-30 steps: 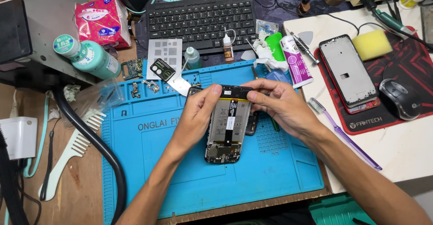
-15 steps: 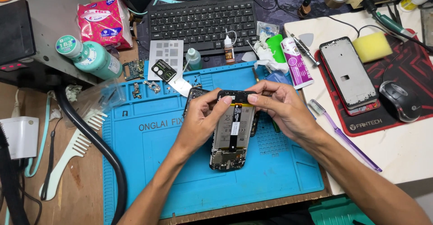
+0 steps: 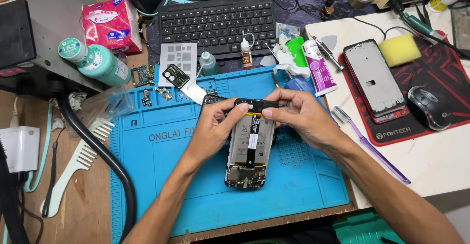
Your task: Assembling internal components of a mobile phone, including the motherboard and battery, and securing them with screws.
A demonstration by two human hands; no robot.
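Head view: an opened phone with its back cover off lies over the middle of the blue repair mat on the worktop, long axis running away from the person, circuit end nearest the body, top end farthest. Both hands meet at that far end: the left hand comes in from the left with thumb and forefinger pinched on the upper edge, the right hand from the right, fingertips closed narrow on the same black-and-yellow strip; neither is clearly nearer. Whether the phone rests on the mat or is lifted slightly cannot be told. Packages: a pink tissue pack at the far left, a teal bottle lying on its side beside it, a white tube with magenta label just right of the mat's far edge, a small dropper bottle before the black keyboard. A second phone frame lies on a red-and-black pad, right, with a yellow sponge and mouse.
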